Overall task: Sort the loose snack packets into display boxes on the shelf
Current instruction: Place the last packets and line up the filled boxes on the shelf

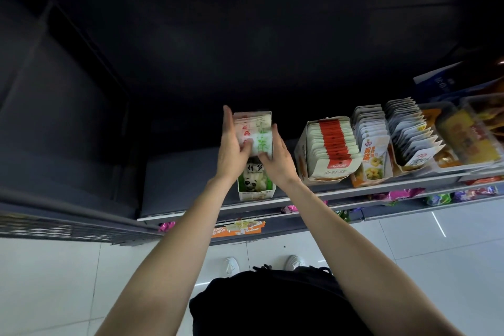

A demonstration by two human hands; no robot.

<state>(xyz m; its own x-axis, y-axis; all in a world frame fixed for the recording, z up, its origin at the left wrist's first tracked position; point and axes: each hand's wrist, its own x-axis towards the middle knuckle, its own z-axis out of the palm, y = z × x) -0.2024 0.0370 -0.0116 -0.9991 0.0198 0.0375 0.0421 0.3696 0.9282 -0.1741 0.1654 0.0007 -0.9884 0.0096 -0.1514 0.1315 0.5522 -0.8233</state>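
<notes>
Both hands point(231, 148) around packets point(255, 132) over box point(256, 194)

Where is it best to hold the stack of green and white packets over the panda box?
Hold the stack of packets by its two flat faces, one of the hands from each side, as the left hand and right hand do: squeezing keeps the thin upright packets together.

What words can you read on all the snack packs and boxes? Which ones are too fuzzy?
"竹笋" on the panda packet in the display box.
"金针菇" on the front of the red-striped box.
"贡菜" on the yellow packet.
Too blurred to read: the packets held between the left hand and right hand, the orange shelf label, the blue box.
</notes>
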